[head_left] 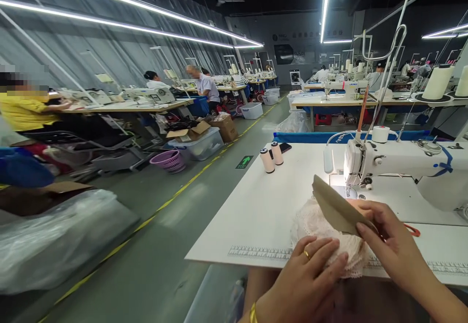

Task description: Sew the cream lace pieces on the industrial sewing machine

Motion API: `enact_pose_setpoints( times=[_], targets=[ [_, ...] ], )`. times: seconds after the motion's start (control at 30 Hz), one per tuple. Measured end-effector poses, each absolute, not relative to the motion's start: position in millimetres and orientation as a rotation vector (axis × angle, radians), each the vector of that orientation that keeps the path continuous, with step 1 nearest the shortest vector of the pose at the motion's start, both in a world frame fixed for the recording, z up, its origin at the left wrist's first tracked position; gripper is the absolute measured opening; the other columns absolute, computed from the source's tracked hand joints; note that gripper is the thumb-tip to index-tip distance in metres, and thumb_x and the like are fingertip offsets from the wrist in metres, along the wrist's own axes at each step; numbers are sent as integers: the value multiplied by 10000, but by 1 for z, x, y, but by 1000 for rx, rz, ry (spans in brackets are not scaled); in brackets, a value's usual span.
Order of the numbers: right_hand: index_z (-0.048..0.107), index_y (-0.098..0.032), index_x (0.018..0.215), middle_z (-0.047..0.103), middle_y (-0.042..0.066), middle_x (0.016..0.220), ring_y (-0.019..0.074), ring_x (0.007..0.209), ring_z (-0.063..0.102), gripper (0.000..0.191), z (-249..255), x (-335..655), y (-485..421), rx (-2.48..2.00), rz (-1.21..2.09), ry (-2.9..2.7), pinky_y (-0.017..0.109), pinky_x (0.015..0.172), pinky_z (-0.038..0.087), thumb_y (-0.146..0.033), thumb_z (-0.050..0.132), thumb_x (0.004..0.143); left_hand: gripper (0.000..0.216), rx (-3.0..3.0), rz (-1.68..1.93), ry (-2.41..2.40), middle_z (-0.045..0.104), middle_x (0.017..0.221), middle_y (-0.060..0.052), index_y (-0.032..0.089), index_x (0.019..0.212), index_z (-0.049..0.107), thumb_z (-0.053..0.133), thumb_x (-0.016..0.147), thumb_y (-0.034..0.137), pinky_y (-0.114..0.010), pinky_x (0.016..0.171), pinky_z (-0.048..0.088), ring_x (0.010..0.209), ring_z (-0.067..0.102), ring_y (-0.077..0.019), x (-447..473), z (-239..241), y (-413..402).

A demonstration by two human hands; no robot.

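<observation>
My right hand pinches a brown cardboard piece between thumb and fingers, holding it tilted above a pale pink lace piece. The lace lies bunched at the front edge of the white sewing table. Across its near part rests my left hand, fingers stretched out and flat, with a gold ring on one. Just beyond the lace stands a white sewing machine, its lamp lit over the needle area. Red-orange scissor-like handles show partly behind my right hand.
Two thread spools and a dark phone sit at the table's far left. A printed ruler runs along the front edge. Left of the table, an aisle has a yellow line, a purple basket and plastic bins. Other people sit at machines beyond.
</observation>
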State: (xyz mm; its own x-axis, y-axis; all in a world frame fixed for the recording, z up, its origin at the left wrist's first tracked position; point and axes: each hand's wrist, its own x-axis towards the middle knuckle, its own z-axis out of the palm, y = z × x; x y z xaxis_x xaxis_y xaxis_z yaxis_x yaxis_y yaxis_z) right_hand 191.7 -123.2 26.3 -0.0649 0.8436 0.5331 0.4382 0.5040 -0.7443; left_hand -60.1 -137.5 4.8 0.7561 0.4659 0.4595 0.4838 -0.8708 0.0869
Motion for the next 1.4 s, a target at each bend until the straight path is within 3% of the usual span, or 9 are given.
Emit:
enact_pose_setpoints(
  times=[0.17,0.27,0.43,0.6,0.73,0.97,1.13,1.27,1.4],
  targets=[
    [706,-274,1055,767,21,896,220,776,727,169,24,188,-103,-1144,300,-2093,316,644,580,-258,541,1025,467,-2708,-863,-1011,725,1335,-76,257,1419,576,686,965,261,-468,1164,407,1242,654,-258,-80,-13,-143],
    [701,-266,981,740,67,985,259,909,709,158,17,192,-99,-1113,176,-2210,381,744,604,-212,555,1008,485,-2566,-944,-1090,715,1337,-92,268,1392,592,731,928,236,-470,1162,413,1272,637,-274,-80,-26,-142],
    [727,-277,1177,715,92,1201,257,1158,674,324,14,196,-95,-948,146,-2274,441,983,586,-97,519,1005,423,-2503,-1024,-977,706,1376,-62,308,1349,620,701,950,192,-449,1211,365,1306,616,-243,-71,-36,-134],
    [761,-258,1150,755,65,1072,198,1039,707,336,14,196,-90,-795,273,-2408,327,914,588,-72,515,1017,358,-2592,-1028,-842,777,1242,-44,264,1336,619,686,990,197,-421,1224,322,1228,674,-210,-75,-41,-125],
    [761,-270,1138,761,52,1063,200,1021,694,369,15,195,-90,-802,372,-2421,332,899,595,-54,494,1003,375,-2666,-972,-765,801,1106,6,250,1354,596,665,1000,146,-389,1218,324,1071,721,-150,-79,-41,-116],
    [751,-283,1114,745,37,1027,196,1001,689,398,11,196,-90,-801,484,-2380,339,902,597,-21,490,965,111,-2643,-903,-530,741,1226,-33,239,953,637,661,978,134,-410,1206,397,1234,646,-200,-64,-10,-87],
    [732,-262,1037,753,49,1045,236,1039,699,228,-1,203,-76,-1042,560,-2038,383,905,579,-251,504,1037,94,-2803,-744,-392,762,1077,-48,199,1057,592,541,1045,120,-332,1073,530,966,701,-161,-61,3,-76],
    [751,-252,1113,770,68,1085,272,1044,695,339,-1,196,-50,-1516,661,-1856,415,937,535,-457,492,1040,99,-2852,-714,-385,756,994,-41,194,1052,564,483,1074,141,-323,1007,553,876,693,-163,-62,5,-80],
    [796,-282,1009,783,8,856,256,859,706,262,3,180,-27,-1674,780,-1881,364,830,506,-477,637,937,77,-2953,-587,-431,735,914,-18,213,1010,566,529,1035,150,-317,937,556,830,684,-178,-62,12,-83]
  ],
)
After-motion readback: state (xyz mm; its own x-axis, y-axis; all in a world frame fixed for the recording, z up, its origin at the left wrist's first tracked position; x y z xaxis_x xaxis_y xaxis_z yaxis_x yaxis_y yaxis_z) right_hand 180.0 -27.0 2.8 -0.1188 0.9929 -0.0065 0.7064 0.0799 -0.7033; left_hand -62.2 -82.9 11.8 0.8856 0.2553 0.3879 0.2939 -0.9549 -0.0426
